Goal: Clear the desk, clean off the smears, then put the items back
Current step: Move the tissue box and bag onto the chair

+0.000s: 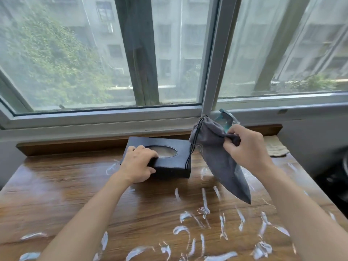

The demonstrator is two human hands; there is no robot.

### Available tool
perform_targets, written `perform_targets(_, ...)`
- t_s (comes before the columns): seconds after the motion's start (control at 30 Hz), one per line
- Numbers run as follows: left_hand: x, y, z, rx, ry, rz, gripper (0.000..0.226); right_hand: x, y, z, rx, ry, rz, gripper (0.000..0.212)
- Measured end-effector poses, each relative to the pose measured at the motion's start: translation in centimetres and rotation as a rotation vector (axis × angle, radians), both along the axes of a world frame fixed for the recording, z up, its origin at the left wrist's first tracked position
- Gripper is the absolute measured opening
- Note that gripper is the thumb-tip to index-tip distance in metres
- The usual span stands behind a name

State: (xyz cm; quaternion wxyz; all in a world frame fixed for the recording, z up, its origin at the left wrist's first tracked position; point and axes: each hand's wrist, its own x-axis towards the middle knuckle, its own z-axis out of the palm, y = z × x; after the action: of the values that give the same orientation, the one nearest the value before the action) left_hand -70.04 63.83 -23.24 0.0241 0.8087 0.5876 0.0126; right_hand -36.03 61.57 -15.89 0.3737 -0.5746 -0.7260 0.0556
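A black tissue box (pixel 169 162) with an oval opening sits on the wooden desk (pixel 62 187) near its back edge. My left hand (pixel 138 163) grips the box's near left corner, thumb on the front face and fingers over the top. My right hand (pixel 244 146) pinches a grey drawstring pouch (pixel 216 157) and holds it in the air above the desk's right part, its black cord dangling by the box. A teal and clear object (pixel 227 119) shows behind the pouch, by my right hand's fingers. White smears (pixel 204 210) streak the desk's front and right.
A beige cloth (pixel 275 147) lies at the desk's back right corner. A window sill and frame (pixel 105 119) run along the back. A dark object (pixel 339 178) stands beyond the desk's right edge.
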Motion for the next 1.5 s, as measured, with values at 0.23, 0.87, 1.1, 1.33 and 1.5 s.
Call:
perform_targets(0.23, 5.9, -1.6, 4.2, 0.068, -0.141, -0.173, 0.048, 5.1, -3.9, 0.6, 0.071, -0.029, -0.174, 0.014)
perform_targets(0.87, 44.1, -7.2, 3.9, 0.085, -0.238, -0.522, 0.048, 37.4, -18.1, -1.6, 0.136, -0.017, -0.464, 0.020)
perform_targets(1.1, 58.4, -8.9, 2.2, 0.025, -0.260, -0.577, 0.048, 49.9, -22.7, -3.6, 0.109, -0.021, -0.544, 0.016)
perform_targets(1.33, 70.9, -8.4, 0.0, -0.017, -0.268, -0.665, 0.049, 60.5, -24.4, -5.5, 0.055, 0.001, -0.674, 0.019)
perform_targets(1.5, 79.8, -6.5, -3.2, -0.060, -0.289, -0.686, 0.049, 68.6, -23.3, -7.1, -0.005, -0.002, -0.719, 0.030)
